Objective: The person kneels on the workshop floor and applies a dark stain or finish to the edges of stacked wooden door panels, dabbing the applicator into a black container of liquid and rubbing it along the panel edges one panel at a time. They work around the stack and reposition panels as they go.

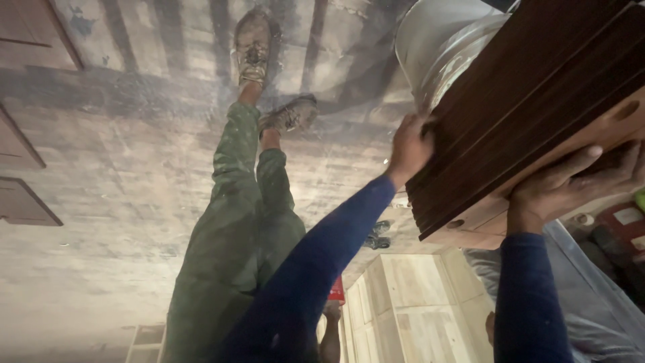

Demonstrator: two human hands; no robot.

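Observation:
A stack of dark wood-grain boards (537, 101) with a pale drilled edge fills the upper right, tilted. My left hand (410, 144), in a blue sleeve, grips the stack's left corner. My right hand (571, 183) presses its fingers against the pale edge on the lower side. Both hands carry the stack together. Legs in green trousers (235, 222) with dusty shoes (252, 44) stand on the floor to the left of my arms.
A pale metal drum (437, 40) sits behind the boards. Brown panels (20, 202) lie on the dusty concrete floor at left. A light wooden cabinet (410, 302), a red item (336, 290), dark sandals (377, 235) and a grey sheet (598, 302) lie below.

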